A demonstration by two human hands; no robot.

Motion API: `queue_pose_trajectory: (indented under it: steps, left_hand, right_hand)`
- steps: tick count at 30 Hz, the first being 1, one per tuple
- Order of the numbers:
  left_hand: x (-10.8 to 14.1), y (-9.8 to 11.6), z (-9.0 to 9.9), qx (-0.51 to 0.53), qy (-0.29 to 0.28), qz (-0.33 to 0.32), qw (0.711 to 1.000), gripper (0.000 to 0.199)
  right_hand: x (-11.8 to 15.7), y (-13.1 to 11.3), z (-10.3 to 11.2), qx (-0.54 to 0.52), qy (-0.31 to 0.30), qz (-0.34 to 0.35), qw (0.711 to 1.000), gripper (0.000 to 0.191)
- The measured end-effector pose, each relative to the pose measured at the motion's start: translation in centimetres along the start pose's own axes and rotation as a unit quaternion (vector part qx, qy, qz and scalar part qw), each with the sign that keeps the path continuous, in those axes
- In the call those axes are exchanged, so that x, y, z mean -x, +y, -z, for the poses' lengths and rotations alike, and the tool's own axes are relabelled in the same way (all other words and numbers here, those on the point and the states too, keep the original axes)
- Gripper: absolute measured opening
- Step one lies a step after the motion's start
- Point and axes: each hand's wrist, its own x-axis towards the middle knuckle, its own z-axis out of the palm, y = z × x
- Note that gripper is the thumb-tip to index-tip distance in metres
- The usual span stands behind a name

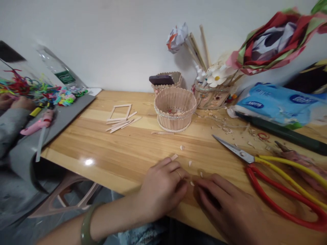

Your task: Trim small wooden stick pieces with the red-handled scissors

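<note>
My left hand (165, 187) rests on the wooden table, fingers curled, with the pale end of a wooden craft stick (174, 157) poking out past its knuckles. Close beside it on the right is my right hand (227, 200), thumb and fingers drawn together; whatever they pinch is hidden. Small cut stick ends lie around the fingertips, among them one chip (190, 163) and another chip (182, 147) farther back. To the right, large scissors (251, 158) with red and yellow handles lie with blades together. Several loose craft sticks (122, 124) lie beside a stick square (120, 105).
A round basket of sticks (175, 112) stands in the middle, with a phone (161, 80) in a holder behind. At right are a flower-filled holder (212, 97) and tissue pack (278, 103). Another person's hand (22, 103) is near pipe cleaners and a pink glue gun (38, 126).
</note>
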Motion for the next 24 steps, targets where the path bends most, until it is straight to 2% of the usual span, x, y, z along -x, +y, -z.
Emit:
queue_pose_trajectory:
  steps: [3, 7, 10, 13, 17, 24]
  left_hand:
    - [0.4, -0.2, 0.5, 0.007, 0.004, 0.001, 1.000, 0.011]
    - [0.9, -0.1, 0.4, 0.009, -0.001, -0.024, 1.000, 0.014]
    - [0.8, 0.2, -0.3, -0.007, 0.002, -0.017, 1.000, 0.012]
    - [0.6, 0.5, -0.9, -0.023, 0.014, -0.008, 1.000, 0.008]
    - [0.4, 0.6, -1.3, -0.033, 0.011, -0.006, 0.999, 0.006]
    - [0.5, 0.5, -1.3, -0.017, -0.004, -0.006, 1.000, 0.011]
  right_hand:
    - [-0.1, -0.1, 0.0, 0.034, 0.012, -0.008, 0.999, 0.016]
    - [-0.1, -0.1, -0.2, 0.091, 0.049, -0.003, 0.995, 0.024]
    - [0.4, 0.3, -0.3, 0.100, 0.019, 0.016, 0.995, 0.023]
    - [0.8, 0.7, -0.2, 0.073, -0.006, 0.006, 0.997, 0.021]
    - [0.9, 0.8, -0.2, 0.068, -0.001, -0.028, 0.997, 0.021]
    - [0.6, 0.5, 0.3, 0.114, -0.020, -0.039, 0.992, 0.028]
